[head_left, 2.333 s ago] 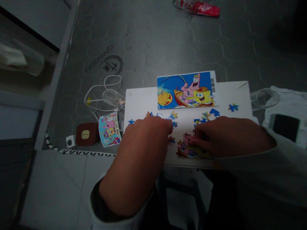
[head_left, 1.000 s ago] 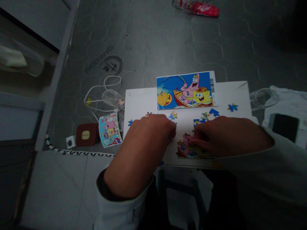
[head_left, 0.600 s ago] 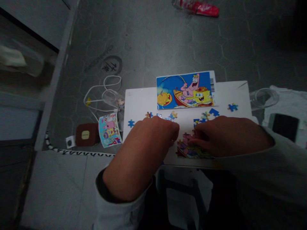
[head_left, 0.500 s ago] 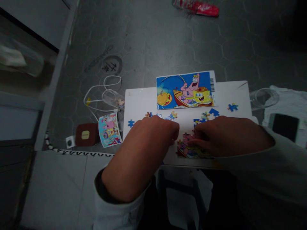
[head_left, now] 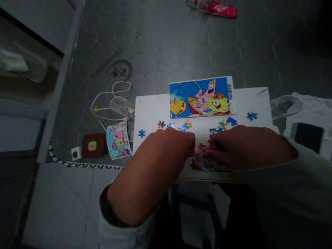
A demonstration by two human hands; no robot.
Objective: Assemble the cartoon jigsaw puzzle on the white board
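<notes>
A partly joined jigsaw puzzle [head_left: 204, 162] lies at the near edge of a white table [head_left: 150, 107]. My left hand [head_left: 176, 143] is closed at the puzzle's upper left, its fingertips pinched and mostly hidden behind the knuckles. Whatever it pinches is too small to make out. From the right, my right hand [head_left: 225, 145] reaches over the puzzle, thumb and forefinger together at its upper edge, against the joined pieces. Loose puzzle pieces [head_left: 185, 125] lie beyond my left hand, and a blue piece [head_left: 231, 121] lies beyond my right.
A picture card [head_left: 199, 98] rests at the table's far side, with a loose piece [head_left: 251, 116] to its right. Left of the table are a second card [head_left: 118, 140], a brown box [head_left: 93, 146] and a white cable [head_left: 103, 95]. A phone [head_left: 307, 136] lies at right.
My left hand has shifted slightly down and right, toward the puzzle's upper left edge, uncovering more of the loose pieces behind it. My right hand stays nearly still.
</notes>
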